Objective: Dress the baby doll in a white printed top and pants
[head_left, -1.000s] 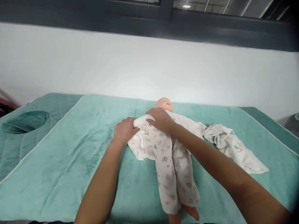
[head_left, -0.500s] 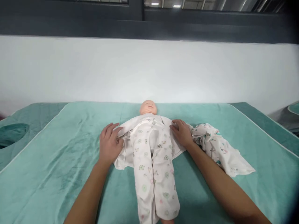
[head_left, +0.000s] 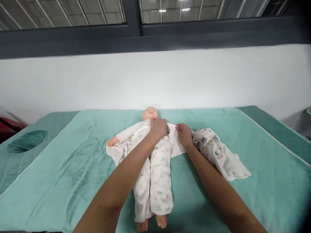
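Note:
A baby doll (head_left: 150, 113) lies on its back on a teal padded table (head_left: 73, 161), head toward the wall. It wears white printed pyjamas (head_left: 157, 174) with the top lying loose around its arms. My left hand (head_left: 158, 127) rests on the doll's chest with fingers curled on the top's cloth. Just to the right, my right hand (head_left: 184, 136) presses on the top's flap at the doll's side, fingers bent. The doll's bare feet (head_left: 152, 223) point toward me.
A second white printed garment (head_left: 218, 155) lies crumpled to the right of the doll. A round face hole (head_left: 26, 139) is sunk in the darker table section at left. A white wall and a dark window frame stand behind.
My left hand has crossed from the doll's left side to its chest. The doll's left arm now lies uncovered, stretched out sideways. My right hand has stayed near the doll's right side.

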Action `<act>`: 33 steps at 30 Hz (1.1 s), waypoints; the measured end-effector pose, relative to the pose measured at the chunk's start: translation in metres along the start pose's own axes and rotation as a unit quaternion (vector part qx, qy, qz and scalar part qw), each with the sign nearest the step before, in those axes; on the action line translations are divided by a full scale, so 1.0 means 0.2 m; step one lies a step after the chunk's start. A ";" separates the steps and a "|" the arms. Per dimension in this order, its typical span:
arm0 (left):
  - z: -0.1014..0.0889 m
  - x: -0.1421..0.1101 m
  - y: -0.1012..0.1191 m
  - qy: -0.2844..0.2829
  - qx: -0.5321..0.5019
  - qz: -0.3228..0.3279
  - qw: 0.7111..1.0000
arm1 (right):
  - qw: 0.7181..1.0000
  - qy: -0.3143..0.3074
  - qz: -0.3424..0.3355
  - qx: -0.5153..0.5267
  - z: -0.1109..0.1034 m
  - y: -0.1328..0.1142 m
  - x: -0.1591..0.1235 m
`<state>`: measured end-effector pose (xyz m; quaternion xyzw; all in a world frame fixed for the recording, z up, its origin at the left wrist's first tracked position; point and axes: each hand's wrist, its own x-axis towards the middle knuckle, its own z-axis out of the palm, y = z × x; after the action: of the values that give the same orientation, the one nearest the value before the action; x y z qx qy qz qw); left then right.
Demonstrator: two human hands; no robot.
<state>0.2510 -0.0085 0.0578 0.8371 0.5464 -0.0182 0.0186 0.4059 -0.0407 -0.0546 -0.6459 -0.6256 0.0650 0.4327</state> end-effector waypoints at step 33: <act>-0.20 -0.05 -0.20 0.009 0.131 0.026 0.991 | 0.940 0.109 0.214 0.241 0.03 0.09 0.04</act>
<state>0.2111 -0.0007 0.0975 0.8463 0.5176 -0.0819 -0.0954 0.4185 -0.0281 -0.0659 -0.6439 -0.3876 0.2340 0.6168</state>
